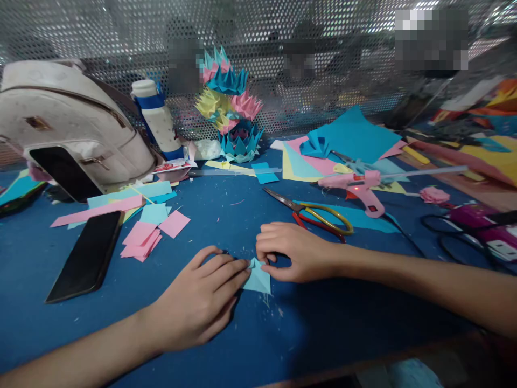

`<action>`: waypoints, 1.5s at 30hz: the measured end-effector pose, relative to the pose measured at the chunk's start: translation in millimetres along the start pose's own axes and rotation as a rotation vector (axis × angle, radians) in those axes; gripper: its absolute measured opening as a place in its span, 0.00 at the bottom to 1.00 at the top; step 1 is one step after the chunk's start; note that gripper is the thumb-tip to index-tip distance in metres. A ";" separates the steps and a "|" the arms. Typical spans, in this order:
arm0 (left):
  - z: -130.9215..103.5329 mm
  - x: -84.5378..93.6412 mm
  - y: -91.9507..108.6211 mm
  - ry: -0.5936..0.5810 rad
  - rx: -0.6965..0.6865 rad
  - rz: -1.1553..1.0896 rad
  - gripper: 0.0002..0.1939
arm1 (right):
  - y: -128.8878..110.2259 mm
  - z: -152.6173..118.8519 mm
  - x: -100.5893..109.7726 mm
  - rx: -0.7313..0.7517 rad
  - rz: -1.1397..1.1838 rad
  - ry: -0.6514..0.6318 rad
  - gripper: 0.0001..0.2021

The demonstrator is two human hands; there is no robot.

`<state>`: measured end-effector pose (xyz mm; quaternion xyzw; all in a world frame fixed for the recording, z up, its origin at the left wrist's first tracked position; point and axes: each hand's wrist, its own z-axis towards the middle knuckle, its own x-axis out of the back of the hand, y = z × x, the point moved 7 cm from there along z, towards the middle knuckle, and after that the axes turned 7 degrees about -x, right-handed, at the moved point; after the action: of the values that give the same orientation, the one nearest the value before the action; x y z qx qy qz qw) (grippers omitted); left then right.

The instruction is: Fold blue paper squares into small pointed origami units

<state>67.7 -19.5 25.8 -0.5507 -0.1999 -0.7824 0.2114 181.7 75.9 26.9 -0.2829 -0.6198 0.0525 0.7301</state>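
Note:
A small light blue paper (258, 279) with fold lines lies on the blue table (181, 328). My left hand (202, 295) rests flat beside it, its fingers spread and the fingertips pressing on the paper's left part. At the paper's upper right edge, my right hand (293, 252) has its thumb and index finger pinched on the paper, with the other fingers curled. Scissors (313, 213) with yellow and red handles lie just beyond my right hand.
Two phones (86, 256), pink paper squares (141, 240) and a backpack (72, 124) are at left. A bottle (159, 121) and a paper flower stack (238, 116) stand behind. A pink glue gun (357, 188), its cord and coloured sheets (355, 134) lie at right.

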 end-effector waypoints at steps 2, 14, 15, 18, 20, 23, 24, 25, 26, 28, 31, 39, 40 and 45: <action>1.1 -0.2 -0.9 -0.016 0.010 -0.010 0.20 | 1.3 0.2 1.2 -0.018 -0.004 0.017 0.03; 4.8 2.3 -0.3 -0.049 -0.066 0.033 0.19 | 11.4 -4.8 4.2 0.088 0.075 0.094 0.07; 4.6 2.7 -0.6 -0.053 -0.070 0.034 0.19 | 11.5 -5.4 3.9 0.108 0.054 0.104 0.07; 3.7 2.7 -1.6 -0.072 -0.082 0.035 0.20 | 8.6 -7.9 4.4 0.190 -0.049 0.155 0.09; 2.8 2.2 -1.9 -0.085 -0.094 0.038 0.21 | 5.1 -9.8 5.0 0.244 -0.126 0.188 0.10; 1.4 2.2 -1.1 -0.091 -0.122 0.052 0.22 | 0.7 -11.2 4.9 0.288 -0.213 0.201 0.11; 1.1 2.3 -0.7 -0.094 -0.134 0.062 0.22 | -0.4 -11.3 4.8 0.294 -0.237 0.200 0.11; 0.9 2.4 -0.3 -0.098 -0.149 0.075 0.22 | -1.2 -11.4 4.9 0.298 -0.258 0.200 0.11; 0.7 2.3 -0.1 -0.107 -0.165 0.088 0.22 | -1.9 -11.4 4.8 0.302 -0.276 0.197 0.11; 0.3 1.7 -0.9 -0.136 -0.195 0.112 0.22 | -3.2 -11.5 4.9 0.312 -0.304 0.194 0.11; -1.8 1.3 -4.1 -0.171 -0.245 0.120 0.22 | -4.4 -11.3 5.5 0.325 -0.326 0.189 0.11; -3.6 6.8 -9.7 -0.196 -0.280 -0.054 0.23 | -7.9 -12.5 5.2 0.381 -0.352 0.162 0.15; -1.9 8.4 -10.4 -0.188 -0.264 -0.087 0.22 | -8.1 -12.9 4.0 0.392 -0.363 0.155 0.15; 3.6 13.8 -11.6 -0.112 -0.221 -0.171 0.20 | -8.7 -12.9 -0.2 0.420 -0.414 0.106 0.14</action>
<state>59.9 -9.3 39.1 -0.5944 -0.1702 -0.7828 0.0705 191.3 64.1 29.9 0.0044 -0.6008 0.0147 0.7992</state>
